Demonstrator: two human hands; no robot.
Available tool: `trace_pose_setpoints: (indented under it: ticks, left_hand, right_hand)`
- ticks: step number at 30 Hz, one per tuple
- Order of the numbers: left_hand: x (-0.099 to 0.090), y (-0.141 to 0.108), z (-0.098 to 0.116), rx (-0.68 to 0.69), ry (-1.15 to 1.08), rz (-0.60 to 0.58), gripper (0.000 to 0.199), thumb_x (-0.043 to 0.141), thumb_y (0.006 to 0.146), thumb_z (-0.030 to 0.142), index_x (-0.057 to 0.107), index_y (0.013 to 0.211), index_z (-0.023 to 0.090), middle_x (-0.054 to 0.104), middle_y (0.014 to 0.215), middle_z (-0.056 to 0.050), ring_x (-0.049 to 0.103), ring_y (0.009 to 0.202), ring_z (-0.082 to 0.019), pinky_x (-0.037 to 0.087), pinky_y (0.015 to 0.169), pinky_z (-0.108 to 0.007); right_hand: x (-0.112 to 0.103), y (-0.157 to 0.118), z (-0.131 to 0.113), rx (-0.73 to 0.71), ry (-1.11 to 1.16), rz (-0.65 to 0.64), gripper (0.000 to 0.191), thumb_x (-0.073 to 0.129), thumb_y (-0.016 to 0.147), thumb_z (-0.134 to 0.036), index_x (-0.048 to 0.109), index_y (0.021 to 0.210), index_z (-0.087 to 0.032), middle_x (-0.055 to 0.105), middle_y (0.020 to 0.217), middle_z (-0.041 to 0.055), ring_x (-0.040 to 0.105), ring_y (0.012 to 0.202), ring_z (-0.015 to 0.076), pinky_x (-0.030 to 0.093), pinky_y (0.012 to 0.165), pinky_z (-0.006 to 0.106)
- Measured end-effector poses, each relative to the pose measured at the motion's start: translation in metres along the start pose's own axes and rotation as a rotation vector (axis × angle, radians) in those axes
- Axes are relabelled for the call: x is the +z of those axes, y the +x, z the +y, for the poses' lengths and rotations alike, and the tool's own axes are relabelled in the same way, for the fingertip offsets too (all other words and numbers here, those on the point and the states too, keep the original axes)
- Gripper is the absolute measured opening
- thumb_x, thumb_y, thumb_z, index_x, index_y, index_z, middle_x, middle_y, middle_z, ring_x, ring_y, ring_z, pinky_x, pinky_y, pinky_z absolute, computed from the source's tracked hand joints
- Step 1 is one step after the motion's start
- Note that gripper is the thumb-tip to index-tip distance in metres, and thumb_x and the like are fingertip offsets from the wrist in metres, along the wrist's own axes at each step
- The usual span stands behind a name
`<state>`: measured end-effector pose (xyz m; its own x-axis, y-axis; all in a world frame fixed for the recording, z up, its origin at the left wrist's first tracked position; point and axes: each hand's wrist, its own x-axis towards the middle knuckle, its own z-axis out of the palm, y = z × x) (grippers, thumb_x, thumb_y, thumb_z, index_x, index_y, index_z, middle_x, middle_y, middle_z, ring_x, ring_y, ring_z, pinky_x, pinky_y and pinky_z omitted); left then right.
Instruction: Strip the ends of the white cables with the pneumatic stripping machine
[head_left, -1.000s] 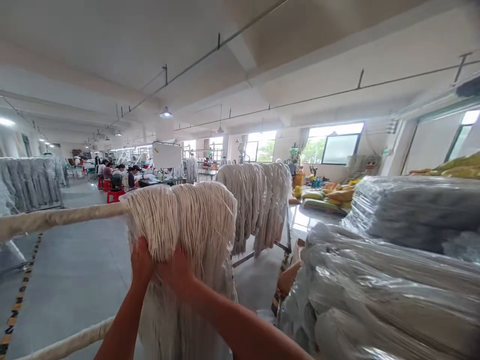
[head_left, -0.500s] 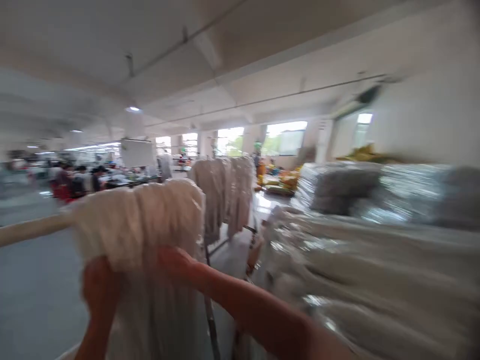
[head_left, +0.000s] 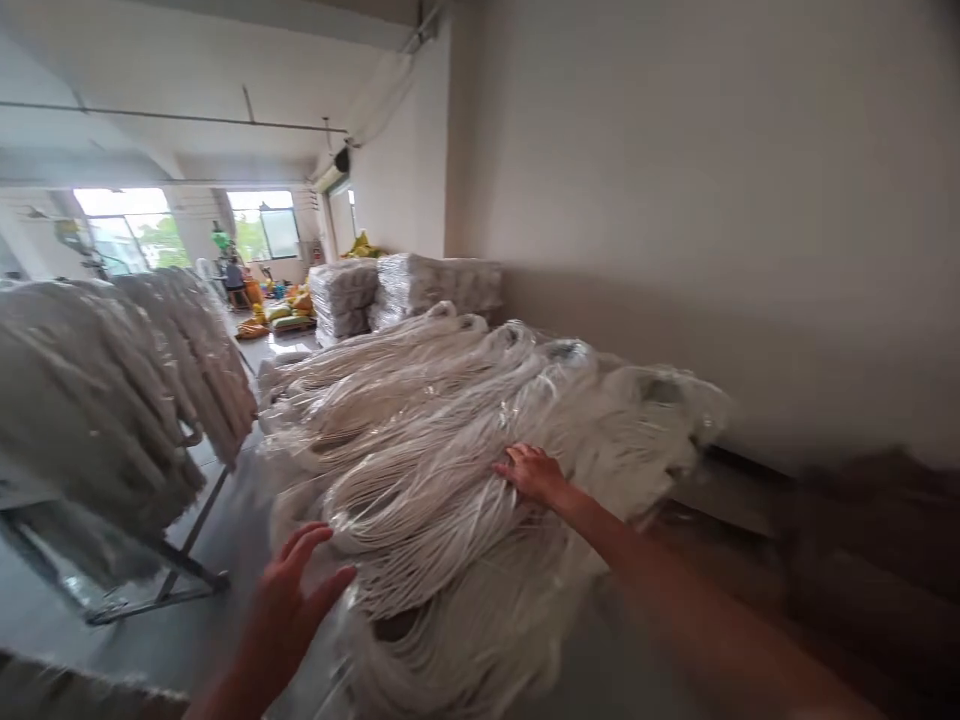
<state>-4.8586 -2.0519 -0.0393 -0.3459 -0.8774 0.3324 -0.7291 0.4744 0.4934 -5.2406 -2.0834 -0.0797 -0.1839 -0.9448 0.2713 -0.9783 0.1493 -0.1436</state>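
A long pile of white cord hanks (head_left: 420,480), partly in shiny clear plastic, spreads out in front of me. My right hand (head_left: 532,475) lies on top of a hank near the middle of the pile, its fingers stretched over the strands. Off the near left side of the pile, my left hand (head_left: 300,590) is open, thumb and fingers spread, with nothing in it. Its fingertips are close to the looped end of a hank; whether they touch I cannot tell.
On the left, more white hanks (head_left: 90,370) hang from a rack with a metal frame (head_left: 161,600). Wrapped bales (head_left: 435,285) stand behind the pile, with yellow sacks (head_left: 289,315) farther back. A bare wall (head_left: 675,200) runs along the right.
My view has swung right, from hanks hanging on a pole to the pile. Both hands have come away from the hanging hanks; the right now rests on the pile.
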Motion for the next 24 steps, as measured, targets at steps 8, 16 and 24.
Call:
trace_pose_setpoints:
  ticks: [8,16,24]
  left_hand:
    - [0.108,0.036,0.084,0.197,0.282,-0.417,0.051,0.059,0.058,0.043,0.053,0.101,0.016,0.053,0.100,-0.016,0.045,0.096,-0.035,0.033,0.081,-0.052]
    - [0.076,0.058,0.032,0.083,0.298,-0.438,0.081,0.053,0.052,0.065,0.039,0.116,0.017,0.043,0.118,-0.016,0.035,0.111,-0.032,0.027,0.091,-0.045]
    - [0.078,0.102,0.032,-0.010,0.224,-0.564,0.062,0.066,0.024,0.059,0.060,0.069,0.017,0.061,0.070,-0.006,0.055,0.067,-0.026,0.041,0.061,-0.033]
  right_hand:
    - [0.024,-0.068,0.082,0.229,-0.019,0.159,0.047,0.032,0.082,-0.042,0.048,0.110,-0.008,0.052,0.105,0.0167,0.046,0.101,0.0249,0.037,0.085,0.037]
    - [0.032,-0.087,0.077,0.150,-0.051,0.156,0.044,0.031,0.082,-0.034,0.052,0.108,-0.004,0.043,0.108,0.0213,0.045,0.095,0.0285,0.035,0.085,0.041]
    - [-0.015,-0.068,0.055,0.320,0.743,-0.054,0.040,0.047,0.068,-0.033,0.057,0.097,-0.007,0.046,0.112,0.0217,0.037,0.109,0.0356,0.024,0.094,0.051]
